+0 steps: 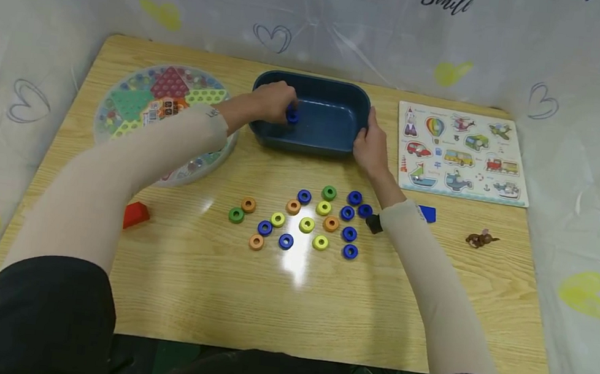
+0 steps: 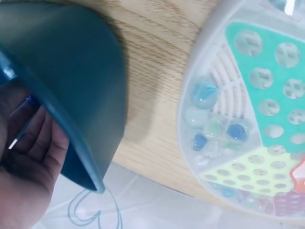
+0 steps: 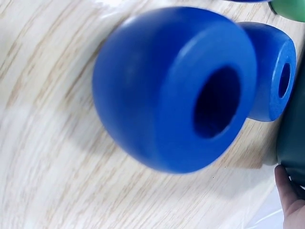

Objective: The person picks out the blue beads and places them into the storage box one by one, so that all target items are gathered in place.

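Note:
A dark blue rectangular tray stands at the back of the table. My left hand reaches over its left side and pinches a blue ring just inside. In the left wrist view the curled fingers of that hand hide most of the ring. The tray's right end is gripped by my right hand, thumb outside. In front of the tray lie loose blue, yellow, green and orange rings, among them a yellow ring and an orange ring. A blue ring looms large in the right wrist view.
A round marble board game lies left of the tray, partly under my left arm. On the right are a picture puzzle board and a small brown animal figure. A red block and a blue block sit beside my forearms.

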{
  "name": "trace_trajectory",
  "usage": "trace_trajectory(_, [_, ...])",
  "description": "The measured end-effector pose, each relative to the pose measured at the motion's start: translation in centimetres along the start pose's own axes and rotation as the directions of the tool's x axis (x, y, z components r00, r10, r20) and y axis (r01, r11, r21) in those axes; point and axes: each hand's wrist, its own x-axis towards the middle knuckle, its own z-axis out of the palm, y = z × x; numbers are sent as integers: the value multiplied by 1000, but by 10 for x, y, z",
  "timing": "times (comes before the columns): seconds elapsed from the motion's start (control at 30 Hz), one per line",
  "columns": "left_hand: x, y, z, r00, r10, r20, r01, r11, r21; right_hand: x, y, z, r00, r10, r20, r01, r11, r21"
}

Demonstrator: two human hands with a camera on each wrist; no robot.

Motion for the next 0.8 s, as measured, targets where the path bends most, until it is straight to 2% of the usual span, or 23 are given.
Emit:
trace_trajectory(0.2, [6,-1,7,995,-50,89,44,997,63,0,1,1,1000,-15,-9,15,1000,9])
trace_trajectory(0.4, [5,3,8,992,-77,102,68,993,93,0,1,1,998,-48,-33,48,999,-2])
trace_trajectory(0.53, [2,2,6,995,-66,68,60,994,86,0,1,0,998,-44,-34,44,999,-8])
trace_trajectory(0.63, [-3,2,3,999,-44,16,43,995,86,0,1,0,999,-38,-30,38,999,-10])
trace_trajectory(0.8, [-22,11,0,994,48,-102,-38,994,101,0,2,0,999,-34,-26,34,999,-11])
